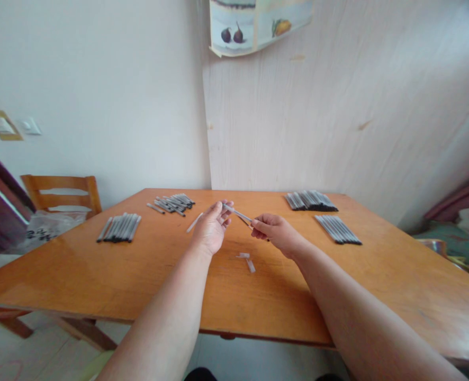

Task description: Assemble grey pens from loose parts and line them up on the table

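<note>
Over the middle of the table [282,296], there's a pale pen [238,212] stretched between two bare hands, long axis running 10 o'clock to 4. The left hand [212,226] has the 10 o'clock end between thumb and fingers, other fingers kinda spread; the right hand [273,230] pinches the 4 o'clock end, so neither's really nearer. From the left fingers the pen runs toward 4, from the right ones toward 10. Can't tell if the thin dark stick [244,219] beside it is held.
</note>
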A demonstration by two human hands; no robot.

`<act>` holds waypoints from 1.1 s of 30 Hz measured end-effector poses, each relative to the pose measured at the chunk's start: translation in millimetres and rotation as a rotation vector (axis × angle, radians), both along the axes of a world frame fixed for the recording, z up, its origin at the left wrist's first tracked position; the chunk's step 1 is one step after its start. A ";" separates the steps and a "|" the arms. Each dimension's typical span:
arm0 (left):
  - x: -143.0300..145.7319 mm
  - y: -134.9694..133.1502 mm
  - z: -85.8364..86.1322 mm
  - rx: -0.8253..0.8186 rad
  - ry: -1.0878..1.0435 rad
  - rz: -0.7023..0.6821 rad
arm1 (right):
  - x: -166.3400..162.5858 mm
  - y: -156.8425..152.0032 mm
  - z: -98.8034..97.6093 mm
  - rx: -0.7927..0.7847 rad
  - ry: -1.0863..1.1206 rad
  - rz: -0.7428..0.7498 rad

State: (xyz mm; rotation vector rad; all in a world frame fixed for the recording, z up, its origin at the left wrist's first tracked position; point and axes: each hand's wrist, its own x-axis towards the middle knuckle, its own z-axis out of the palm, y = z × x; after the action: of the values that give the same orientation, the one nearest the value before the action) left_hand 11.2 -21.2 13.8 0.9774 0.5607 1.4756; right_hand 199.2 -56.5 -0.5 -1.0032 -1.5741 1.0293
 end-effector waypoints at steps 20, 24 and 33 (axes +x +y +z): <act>-0.5 3.4 -2.1 -0.045 0.088 0.161 | -5.3 2.7 -8.8 0.127 -0.343 -0.085; -0.7 3.3 -2.5 -0.046 0.094 0.161 | -6.2 4.4 -17.4 0.167 -0.548 0.038; 1.6 1.2 -1.9 -0.044 0.102 0.157 | -8.7 1.4 -19.1 0.147 -0.686 0.092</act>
State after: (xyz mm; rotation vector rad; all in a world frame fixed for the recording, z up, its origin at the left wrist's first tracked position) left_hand 12.8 -20.0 11.9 0.9968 0.7551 1.5508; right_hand 190.5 -55.1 -19.6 -1.2659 -2.2302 0.6360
